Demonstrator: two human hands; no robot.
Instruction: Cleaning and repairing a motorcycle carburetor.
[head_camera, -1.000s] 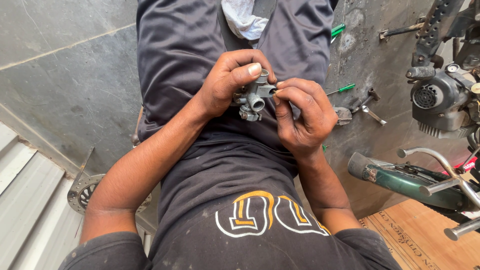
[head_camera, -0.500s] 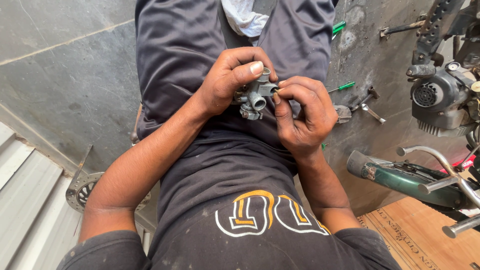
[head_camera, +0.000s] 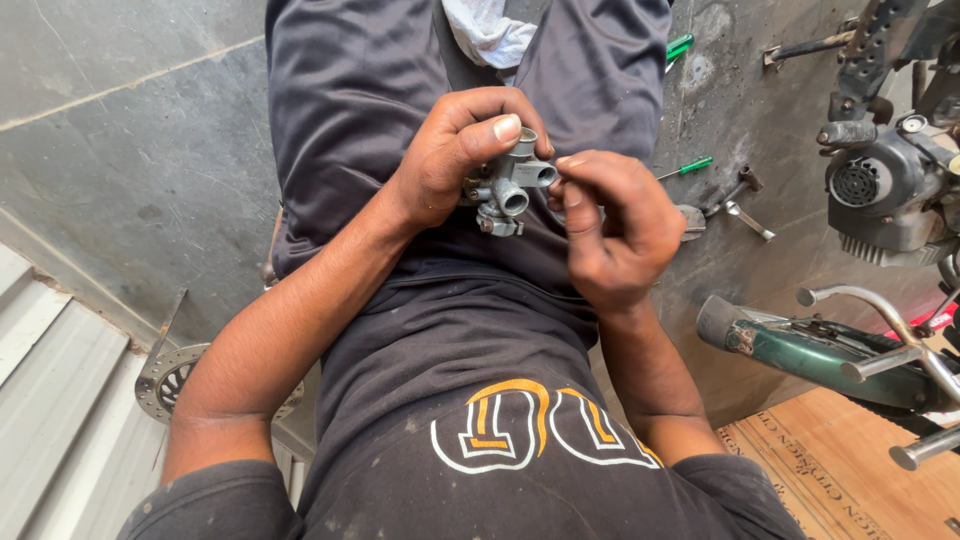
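Observation:
My left hand (head_camera: 455, 160) grips a small grey metal carburettor body (head_camera: 508, 185) with short round ports, held over my lap against dark trousers. The thumb lies across its top. My right hand (head_camera: 615, 225) is beside it on the right, fingers curled, fingertips touching the part's right side near a port. Whether something small is pinched in those fingers is hidden.
A white rag (head_camera: 487, 35) lies between my knees. Green-handled screwdrivers (head_camera: 685, 168) and metal tools (head_camera: 735, 205) lie on the grey floor at right. A motorcycle engine (head_camera: 885, 190) and green frame with chrome bars (head_camera: 840, 345) stand at right. A brake disc (head_camera: 165, 375) lies at lower left.
My right hand has eased its fingers back from around the part and now touches only its right side. The left hand keeps its hold; the part has turned slightly.

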